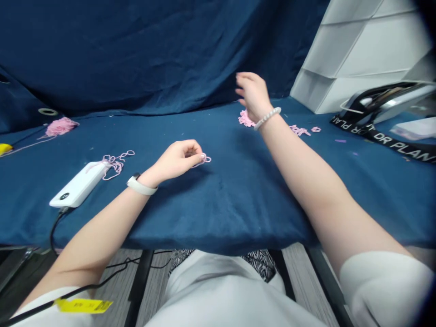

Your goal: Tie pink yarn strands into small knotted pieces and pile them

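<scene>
My left hand (180,159) is closed in a pinch over the middle of the blue cloth. A small loop of pink yarn (208,159) pokes out from between its thumb and fingertips. Farther back on the right, my right hand (254,94) is raised with its fingers apart, and nothing shows in them. Just under it lies a pile of pink yarn pieces (245,119), partly hidden by the wrist. More short pink yarn pieces (299,131) lie to the right of that forearm.
A white power bank (80,184) with a black cable lies at left, a pink yarn tangle (116,164) at its far end. Behind are a pink yarn ball (61,126) and a tape roll (48,111). White boxes (361,54) and a lettered black strap (391,141) occupy the right.
</scene>
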`<state>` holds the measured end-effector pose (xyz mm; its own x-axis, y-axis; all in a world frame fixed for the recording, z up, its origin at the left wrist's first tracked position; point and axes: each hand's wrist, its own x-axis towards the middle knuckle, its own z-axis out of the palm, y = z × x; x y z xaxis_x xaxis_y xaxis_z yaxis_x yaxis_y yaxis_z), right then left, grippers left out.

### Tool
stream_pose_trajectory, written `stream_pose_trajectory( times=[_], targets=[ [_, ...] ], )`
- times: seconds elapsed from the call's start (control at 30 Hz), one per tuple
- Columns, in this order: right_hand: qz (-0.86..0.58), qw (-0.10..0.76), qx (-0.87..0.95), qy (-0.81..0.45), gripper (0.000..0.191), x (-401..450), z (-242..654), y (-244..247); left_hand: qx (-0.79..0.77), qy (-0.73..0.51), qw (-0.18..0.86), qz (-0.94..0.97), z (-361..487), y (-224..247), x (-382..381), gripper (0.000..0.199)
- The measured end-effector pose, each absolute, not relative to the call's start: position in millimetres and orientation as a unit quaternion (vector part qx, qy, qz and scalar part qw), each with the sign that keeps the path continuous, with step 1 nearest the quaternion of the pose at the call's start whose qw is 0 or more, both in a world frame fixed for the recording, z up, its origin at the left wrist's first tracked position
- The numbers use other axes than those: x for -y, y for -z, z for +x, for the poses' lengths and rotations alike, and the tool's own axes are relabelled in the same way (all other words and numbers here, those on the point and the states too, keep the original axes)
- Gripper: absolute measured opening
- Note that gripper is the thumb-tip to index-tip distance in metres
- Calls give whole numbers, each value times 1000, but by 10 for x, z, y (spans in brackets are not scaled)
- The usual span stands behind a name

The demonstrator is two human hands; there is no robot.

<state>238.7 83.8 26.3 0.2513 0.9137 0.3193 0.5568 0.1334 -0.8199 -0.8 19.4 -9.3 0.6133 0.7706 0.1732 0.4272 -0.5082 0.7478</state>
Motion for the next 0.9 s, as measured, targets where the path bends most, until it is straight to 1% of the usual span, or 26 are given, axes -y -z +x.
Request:
stream_pose_trajectory(
  times=[0.03, 0.1, 0.17, 0.2, 0.27, 0.33, 0.37, 0.47, 0.57, 0.7, 0.77, 0.83, 0.9],
  targets=[
    [-585, 489, 611, -212, 51, -686, 2198, -307, -344, -273, 348, 828, 89, 87, -158, 17],
    [-512, 469, 660, -286, 65, -322, 1901, -252, -310, -316, 327, 835, 240, 80, -85, 12],
    [-428, 427, 630, -487, 75, 44, 1771, -83, -280, -337, 248, 864, 325, 104, -7, 9],
    [-397, 436, 591, -550, 76, 202, 1769, 9, -264, -343, 191, 881, 344, 133, 32, 9],
    [-382, 485, 496, -611, 77, 444, 1847, 153, -224, -346, 80, 908, 349, 218, 101, 10],
    [-367, 510, 427, -650, 70, 590, 1955, 235, -188, -351, 4, 917, 331, 312, 147, 9],
    [-362, 501, 409, -671, 63, 636, 1996, 259, -176, -354, -21, 918, 320, 353, 161, 9],
    [-357, 428, 425, -713, 41, 712, 2036, 310, -169, -368, -56, 912, 288, 432, 162, 7],
    [-390, 401, 506, -657, 30, 734, 2002, 348, -183, -392, -38, 901, 265, 477, 127, 3],
    [-476, 366, 565, -566, 32, 724, 1999, 368, -227, -413, 19, 882, 261, 550, 70, 3],
    [-499, 345, 599, -521, 28, 714, 2036, 376, -246, -415, 54, 874, 272, 581, 50, 4],
    [-510, 339, 675, -411, 23, 709, 2089, 388, -253, -416, 82, 870, 284, 596, 42, 4],
    [-503, 323, 762, -250, 28, 712, 2142, 402, -251, -421, 103, 865, 293, 596, 50, 4]
  ],
)
